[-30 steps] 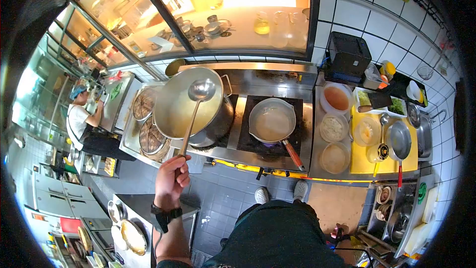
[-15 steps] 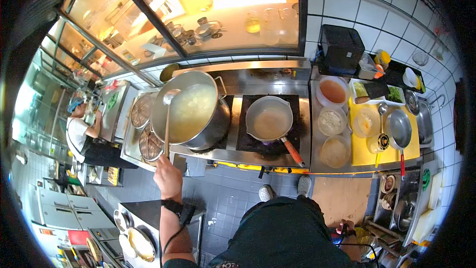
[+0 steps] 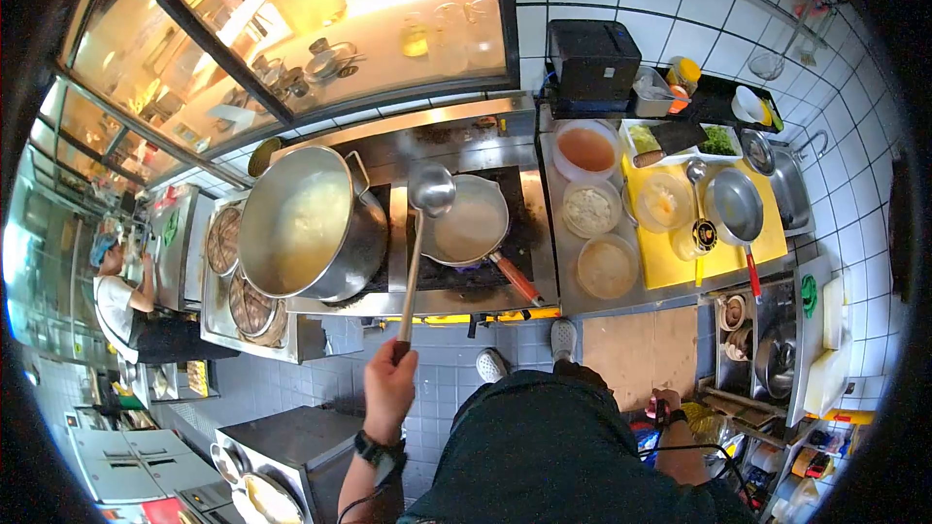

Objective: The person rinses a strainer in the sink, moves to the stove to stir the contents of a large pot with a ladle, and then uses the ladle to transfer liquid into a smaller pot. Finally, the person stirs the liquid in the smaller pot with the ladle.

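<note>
My left hand [image 3: 390,390] is closed round the wooden end of a long ladle [image 3: 432,189]. The ladle's bowl hangs over the left rim of a small saucepan [image 3: 468,223], which holds pale liquid and has a red-brown handle. Left of it, a large steel pot [image 3: 301,223] of cloudy yellowish liquid stands on the stove. Low at my right side, my right hand [image 3: 666,402] is closed on something dark that I cannot make out.
A yellow board [image 3: 670,267] at right bears a grey pan [image 3: 738,206] and bowls. Tubs [image 3: 586,149] stand beside the stove. Round baskets [image 3: 254,307] lie left of the pot. A person [image 3: 121,301] stands far left.
The ladle has left the large pot and moved right, up to the small saucepan, with my left hand on it. The whole view has shifted, so the stove and counter appear further left.
</note>
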